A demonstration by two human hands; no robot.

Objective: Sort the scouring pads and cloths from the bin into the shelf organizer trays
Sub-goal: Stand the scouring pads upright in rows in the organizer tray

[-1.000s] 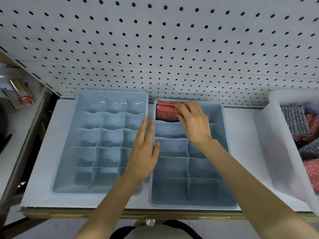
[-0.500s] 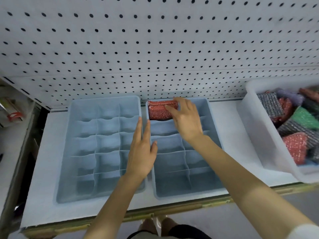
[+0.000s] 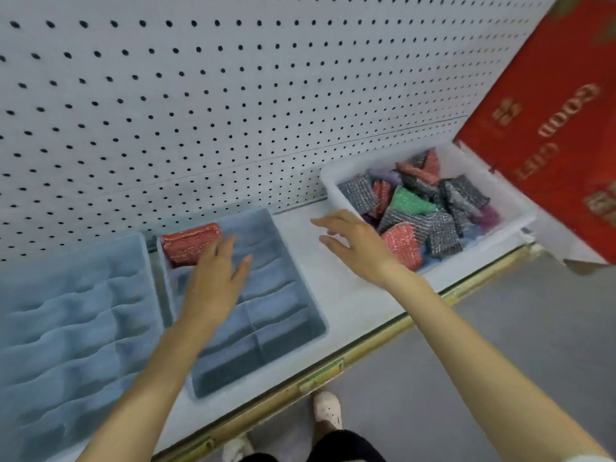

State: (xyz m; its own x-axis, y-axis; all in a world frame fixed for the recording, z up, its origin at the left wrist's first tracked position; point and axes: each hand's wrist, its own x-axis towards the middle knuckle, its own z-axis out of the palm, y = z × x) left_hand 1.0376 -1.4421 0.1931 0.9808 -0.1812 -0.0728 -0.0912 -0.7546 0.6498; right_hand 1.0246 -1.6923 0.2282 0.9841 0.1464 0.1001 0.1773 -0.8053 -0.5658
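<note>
A red scouring pad (image 3: 190, 243) is lying in the right tray (image 3: 283, 295), in its back left compartment. The left hand (image 3: 213, 285) is hovering beside it, fingers straight and empty. The right hand (image 3: 356, 248), fingers open too, is hanging by the bin (image 3: 463, 163).

A white pegboard (image 3: 233, 95) dotted with rows of small dark holes forms the back wall. Below it runs a white shelf (image 3: 336, 295) with a yellowish strip (image 3: 320, 378) along its front edge. At the far right, near the shelf's end, is a red cardboard box (image 3: 560, 128) with gold lettering. The floor (image 3: 516, 345) is grey, and a white shoe (image 3: 328, 410) stands on it just below the strip.
</note>
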